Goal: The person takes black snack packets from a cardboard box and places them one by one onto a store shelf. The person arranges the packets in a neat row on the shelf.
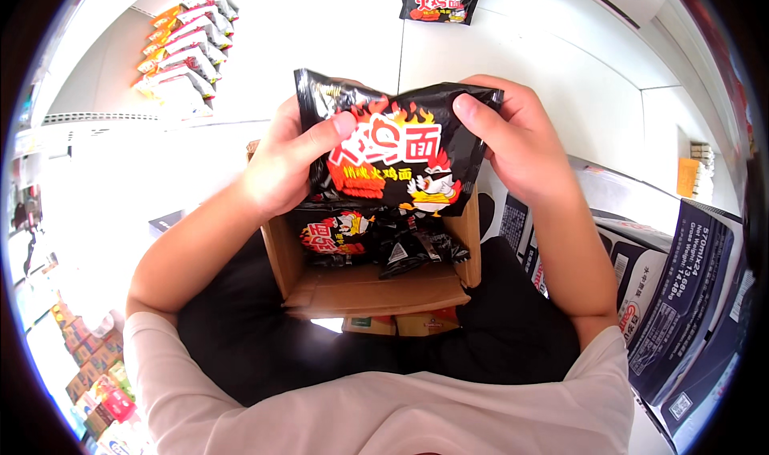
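Both my hands grip a black noodle packet (392, 155) with flames and a cartoon chicken on its front. My left hand (292, 150) closes on its left side, the thumb lying across the front. At the upper right corner my right hand (517, 134) pinches it, fingers behind. Below the packet an opened cardboard box (376, 293) stands between my legs, its near flap folded toward me. More black packets (340, 235) lie inside it, partly covered by the held one.
Ahead on the white shelf (320, 22) sit similar black packets (443, 2). A row of silver-and-orange packets (188, 46) lines the far left. Dark drink cartons (681, 303) stand at my right. Colourful boxes (92, 359) are at the lower left.
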Demonstrator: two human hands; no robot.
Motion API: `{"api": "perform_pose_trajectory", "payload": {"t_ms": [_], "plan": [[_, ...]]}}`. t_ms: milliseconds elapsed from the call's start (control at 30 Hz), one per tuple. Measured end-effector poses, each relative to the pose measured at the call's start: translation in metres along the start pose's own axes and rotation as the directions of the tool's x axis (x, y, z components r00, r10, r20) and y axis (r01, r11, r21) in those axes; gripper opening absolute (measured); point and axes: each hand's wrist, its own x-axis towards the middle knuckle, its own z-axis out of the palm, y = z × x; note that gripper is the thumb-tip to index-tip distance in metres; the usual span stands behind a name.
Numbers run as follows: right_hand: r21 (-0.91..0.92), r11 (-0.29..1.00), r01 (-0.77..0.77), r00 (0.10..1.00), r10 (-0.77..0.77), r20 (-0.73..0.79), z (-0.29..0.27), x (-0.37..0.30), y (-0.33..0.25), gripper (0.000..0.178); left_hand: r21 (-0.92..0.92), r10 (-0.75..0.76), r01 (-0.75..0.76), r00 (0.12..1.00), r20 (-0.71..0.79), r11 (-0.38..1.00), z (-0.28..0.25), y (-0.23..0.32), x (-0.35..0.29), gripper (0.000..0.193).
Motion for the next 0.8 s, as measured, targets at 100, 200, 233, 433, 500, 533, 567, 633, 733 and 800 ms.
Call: {"api": "perform_pose_trajectory", "payload": {"t_ms": [100, 200, 233, 433, 500, 533, 567, 633, 733, 800], "plan": [[-0.008, 0.996, -0.090, 0.995, 0.089, -0.048, 0.002, 0.002, 0.004, 0.027, -0.021, -0.005, 0.006, 1.000, 0.028, 1.000, 0.001, 0.000, 0.000, 0.041], [0.037, 0.999, -0.030, 0.996, 0.033, -0.084, 0.004, 0.002, 0.009, 0.028, -0.053, -0.029, 0.027, 0.999, -0.046, 0.998, 0.000, 0.000, 0.002, 0.046], [0.042, 0.999, -0.011, 0.995, 0.015, -0.096, 0.005, 0.002, 0.011, 0.029, -0.068, -0.024, 0.019, 0.997, -0.068, 0.997, 0.000, -0.001, 0.002, 0.046], [-0.078, 0.988, 0.136, 0.976, -0.147, -0.161, 0.005, 0.003, 0.021, 0.033, -0.132, 0.041, -0.050, 0.997, -0.070, 0.990, -0.008, -0.001, 0.003, 0.043], [-0.120, 0.986, 0.117, 0.972, -0.138, -0.188, 0.004, 0.004, 0.023, 0.032, -0.152, -0.018, 0.007, 0.998, -0.067, 0.988, -0.011, -0.001, 0.002, 0.042], [-0.015, 0.992, 0.121, 0.975, -0.122, -0.185, 0.005, 0.004, 0.023, 0.031, -0.167, -0.041, 0.031, 0.997, -0.059, 0.986, -0.012, -0.001, 0.001, 0.042], [0.083, 0.991, 0.103, 0.975, -0.084, -0.207, 0.005, 0.005, 0.023, 0.031, -0.167, -0.053, 0.044, 0.997, -0.047, 0.985, -0.012, -0.001, -0.001, 0.041], [0.251, 0.965, 0.075, 0.970, -0.013, -0.241, 0.006, 0.006, 0.021, 0.028, -0.168, -0.048, 0.048, 0.999, 0.007, 0.985, -0.009, -0.003, -0.005, 0.042], [0.239, 0.968, 0.075, 0.964, -0.009, -0.266, 0.009, 0.006, 0.016, 0.027, -0.057, -0.098, 0.100, 0.995, 0.032, 0.993, -0.002, -0.007, -0.011, 0.047], [0.258, 0.966, 0.035, 0.977, 0.021, -0.212, 0.011, 0.008, 0.012, 0.028, 0.019, -0.133, 0.133, 0.991, -0.007, 0.991, -0.002, -0.005, -0.011, 0.050]]}}
